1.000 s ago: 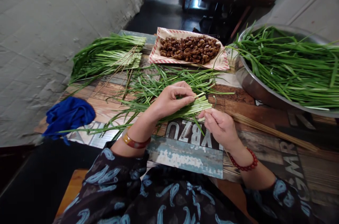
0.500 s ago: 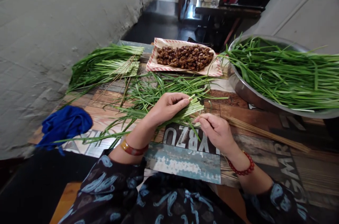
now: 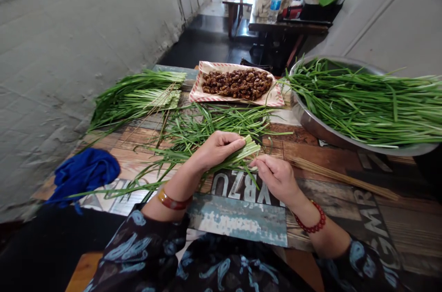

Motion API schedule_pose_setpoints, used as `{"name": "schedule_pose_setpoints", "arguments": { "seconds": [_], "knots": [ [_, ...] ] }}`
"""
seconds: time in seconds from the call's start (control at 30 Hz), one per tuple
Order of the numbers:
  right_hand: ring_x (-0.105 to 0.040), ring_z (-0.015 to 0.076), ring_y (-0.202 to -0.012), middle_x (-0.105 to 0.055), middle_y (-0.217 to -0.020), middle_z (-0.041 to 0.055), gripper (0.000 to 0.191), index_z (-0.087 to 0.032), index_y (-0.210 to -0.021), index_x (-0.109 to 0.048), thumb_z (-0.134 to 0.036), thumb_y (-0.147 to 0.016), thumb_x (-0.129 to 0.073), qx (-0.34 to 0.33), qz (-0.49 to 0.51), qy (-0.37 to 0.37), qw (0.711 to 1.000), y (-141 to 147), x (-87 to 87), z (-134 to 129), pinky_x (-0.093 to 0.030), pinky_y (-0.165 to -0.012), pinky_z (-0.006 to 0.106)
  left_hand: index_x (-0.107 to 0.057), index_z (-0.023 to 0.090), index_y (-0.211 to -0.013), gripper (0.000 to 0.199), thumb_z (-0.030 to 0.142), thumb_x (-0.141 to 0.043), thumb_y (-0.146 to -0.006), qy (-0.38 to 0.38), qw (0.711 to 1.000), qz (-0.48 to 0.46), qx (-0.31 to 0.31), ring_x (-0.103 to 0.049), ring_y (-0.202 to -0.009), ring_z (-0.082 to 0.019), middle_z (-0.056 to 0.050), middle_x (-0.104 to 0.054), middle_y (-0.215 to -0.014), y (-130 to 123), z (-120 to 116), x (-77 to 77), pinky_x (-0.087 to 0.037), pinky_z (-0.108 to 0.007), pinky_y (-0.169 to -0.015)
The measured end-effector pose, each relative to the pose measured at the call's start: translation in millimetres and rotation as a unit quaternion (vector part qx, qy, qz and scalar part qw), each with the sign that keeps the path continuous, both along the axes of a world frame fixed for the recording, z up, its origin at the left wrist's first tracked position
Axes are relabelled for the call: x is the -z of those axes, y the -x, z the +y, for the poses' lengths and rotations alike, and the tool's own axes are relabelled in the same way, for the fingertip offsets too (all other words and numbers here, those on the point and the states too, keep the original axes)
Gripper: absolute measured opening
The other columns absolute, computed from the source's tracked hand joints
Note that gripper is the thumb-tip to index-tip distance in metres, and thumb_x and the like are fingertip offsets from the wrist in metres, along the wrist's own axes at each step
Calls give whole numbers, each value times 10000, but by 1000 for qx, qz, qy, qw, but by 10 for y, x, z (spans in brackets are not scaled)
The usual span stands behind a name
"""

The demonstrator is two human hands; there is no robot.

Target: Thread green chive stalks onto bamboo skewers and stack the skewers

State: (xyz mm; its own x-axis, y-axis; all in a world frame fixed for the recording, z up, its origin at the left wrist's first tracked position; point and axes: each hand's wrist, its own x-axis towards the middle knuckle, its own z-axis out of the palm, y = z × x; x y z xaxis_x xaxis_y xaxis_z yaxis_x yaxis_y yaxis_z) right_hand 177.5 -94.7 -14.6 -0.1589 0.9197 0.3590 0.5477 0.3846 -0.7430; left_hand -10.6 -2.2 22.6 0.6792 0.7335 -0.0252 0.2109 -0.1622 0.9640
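Observation:
Pale stem ends of a bunch of green chives (image 3: 247, 150) stick out from my left hand (image 3: 218, 150), whose thumb and fingers are closed round them. Just right of these ends, my right hand (image 3: 276, 174) is pinched shut; what its fingertips hold, perhaps a thin stick, is too small to tell. Loose chives (image 3: 221, 121) lie spread on the table beyond my hands. To the right of my right hand lies a bundle of thin wooden sticks (image 3: 345, 177).
A paper-lined tray (image 3: 207, 97) of brown glazed pieces stands behind the loose chives. Bundled chives (image 3: 138, 94) lie at the back left, with a blue cloth (image 3: 88, 170) nearer. A large metal bowl (image 3: 311, 121) heaped with chives is at the right. Another table (image 3: 286, 27) stands beyond.
The camera view has shifted slightly, so the table things appear a little lower. My left hand still grips the chives, and my right hand remains pinched beside the stem ends.

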Motion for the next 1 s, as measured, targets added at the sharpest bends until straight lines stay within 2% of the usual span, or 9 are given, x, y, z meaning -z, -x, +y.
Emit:
{"name": "schedule_pose_setpoints", "arguments": {
  "seconds": [0.17,0.33,0.47,0.63,0.8,1.0],
  "knots": [
    [-643,133,-614,-688,-696,33,281,-170,-819,-659,-236,-972,-433,1,0,-12,1000,2,26,-11,-472,-618,227,-418,150,-565,469,465,-492,-904,-36,999,-4,9,-360,-631,-91,22,-403,-640,-15,-11,-26,-303,-228,-593],
    [-567,120,-507,-605,-579,-7,290,-180,-824,-660,-287,-974,-436,0,4,33,999,-5,52,-18,-436,-544,229,-451,144,-571,460,452,-476,-911,-54,998,-21,28,-430,-699,-109,-5,-477,-709,13,-10,-38,-355,-239,-669],
    [-516,115,-467,-530,-508,-29,338,-179,-806,-651,-328,-983,-405,-11,27,71,997,20,52,-4,-408,-503,225,-518,134,-628,437,492,-534,-878,0,1000,-19,20,-412,-638,-99,19,-459,-643,58,-31,-42,-338,-230,-619],
    [-475,111,-451,-482,-486,-41,403,-177,-775,-631,-388,-993,-365,-12,46,90,995,66,92,50,-396,-511,229,-640,109,-764,364,467,-707,-758,49,998,-19,33,-518,-683,-122,-13,-605,-721,58,-47,13,-405,-221,-644],
    [-437,109,-434,-449,-477,-49,424,-182,-792,-611,-442,-997,-345,-29,73,104,991,84,174,71,-361,-494,231,-660,100,-761,387,484,-668,-810,72,995,-31,66,-548,-663,-118,-38,-640,-718,40,-52,95,-430,-221,-655],
    [-416,107,-434,-451,-500,-42,437,-186,-809,-624,-459,-996,-340,-30,71,102,992,88,203,74,-342,-477,230,-669,92,-750,470,560,-673,-787,78,994,-37,61,-541,-645,-117,-51,-646,-711,48,-47,113,-418,-225,-637]
  ]
}}
